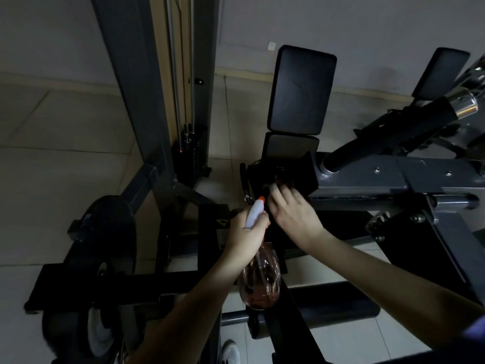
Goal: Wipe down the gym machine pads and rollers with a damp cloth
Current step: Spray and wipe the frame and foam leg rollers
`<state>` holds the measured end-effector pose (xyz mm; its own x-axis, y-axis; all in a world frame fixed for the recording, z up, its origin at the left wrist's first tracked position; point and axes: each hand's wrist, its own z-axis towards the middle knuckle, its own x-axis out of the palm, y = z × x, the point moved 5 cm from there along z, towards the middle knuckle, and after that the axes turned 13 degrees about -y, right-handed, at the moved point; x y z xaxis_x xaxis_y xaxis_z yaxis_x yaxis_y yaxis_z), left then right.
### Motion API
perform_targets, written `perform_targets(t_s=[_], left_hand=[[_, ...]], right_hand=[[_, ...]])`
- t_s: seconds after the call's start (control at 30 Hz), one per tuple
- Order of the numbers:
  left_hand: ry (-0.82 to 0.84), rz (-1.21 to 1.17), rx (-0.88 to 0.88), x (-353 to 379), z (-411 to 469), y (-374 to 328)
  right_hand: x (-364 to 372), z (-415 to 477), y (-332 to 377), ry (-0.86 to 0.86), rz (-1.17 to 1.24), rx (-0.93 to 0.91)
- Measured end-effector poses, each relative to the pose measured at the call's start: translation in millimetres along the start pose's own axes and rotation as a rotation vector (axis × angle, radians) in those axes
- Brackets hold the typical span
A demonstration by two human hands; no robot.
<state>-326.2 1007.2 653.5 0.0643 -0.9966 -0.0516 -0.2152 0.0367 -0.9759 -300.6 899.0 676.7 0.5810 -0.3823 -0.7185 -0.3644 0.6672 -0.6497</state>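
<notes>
My left hand (244, 232) grips a clear spray bottle (261, 279) by its neck; the white trigger head with an orange nozzle (256, 210) points up toward the machine. Just to the right of the nozzle, my right hand (291, 208) reaches onto a dark part of the gym machine (283, 174). Its fingertips press there on something dark that may be a cloth; I cannot tell in this dim light. Beyond that part rise a large black back pad (301, 90) and a smaller pad (290, 148). A black foam roller (328, 306) lies low under my arms.
A second black pad (441, 72) and a padded handle with a chrome end (393, 132) stand at the right on the grey frame (380, 179). A weight stack with cables (187, 143) and an upright post are at the left. A dark wheel (110, 232) sits lower left on the tiled floor.
</notes>
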Motion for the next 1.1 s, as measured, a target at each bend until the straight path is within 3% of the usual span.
perform_targets(t_s=[0.1,0.23,0.4,0.7,0.9,1.0,1.1], left_hand=[[-0.041,-0.041,-0.031,-3.7,0.7,3.4],[-0.038,-0.049,-0.056,-6.5,1.9,6.4],[-0.007,-0.042,-0.025,-7.2,-0.3,4.6],[-0.003,0.061,0.099,-8.7,-0.1,-0.3],[0.044,0.061,0.093,-7.6,-0.5,-0.6],[0.06,0.094,0.111,-6.5,-1.0,-0.6],[0.06,0.101,0.111,-6.5,-0.4,0.8]], right_hand=[[15.4,14.0,-9.2,0.206,-0.207,0.001],[30.2,34.9,-10.0,0.413,-0.22,0.027],[35.2,46.2,-8.7,0.501,-0.175,0.0],[22.8,-3.2,6.4,0.427,-0.113,-0.147],[7.8,-29.0,-0.7,0.182,0.05,-0.149],[-3.8,-48.1,-6.8,0.028,0.162,-0.035],[-7.1,-74.7,-20.4,0.049,0.439,0.369]])
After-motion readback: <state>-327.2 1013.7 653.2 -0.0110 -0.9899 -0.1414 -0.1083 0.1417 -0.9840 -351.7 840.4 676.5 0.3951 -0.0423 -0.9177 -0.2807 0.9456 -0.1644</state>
